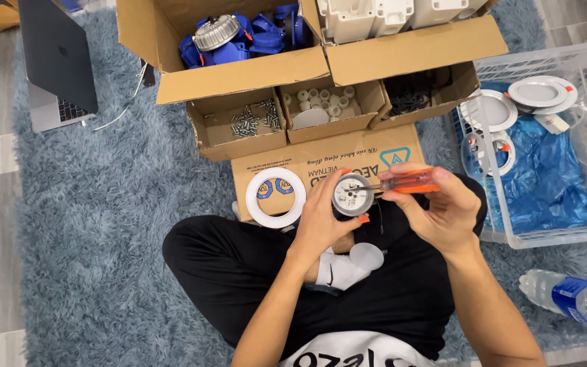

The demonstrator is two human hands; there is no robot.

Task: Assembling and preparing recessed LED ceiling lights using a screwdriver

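My left hand point(322, 216) grips a small round metal lamp housing point(352, 194), held face-up over my lap. My right hand point(436, 204) holds a screwdriver with an orange handle point(409, 181); its tip rests on the housing's top. A white ring-shaped lamp trim point(276, 196) lies on the flattened cardboard point(321, 170) just left of my left hand. A small white round diffuser disc point(367, 256) sits on my crossed legs below the hands.
Open cardboard boxes in front hold blue parts point(246, 37), white housings point(368, 15), screws point(249, 121), white caps point(324, 102) and black parts point(412, 92). A clear plastic crate point(545, 136) with lamp trims stands right, a water bottle point(572, 298) lower right, a laptop point(56, 61) upper left.
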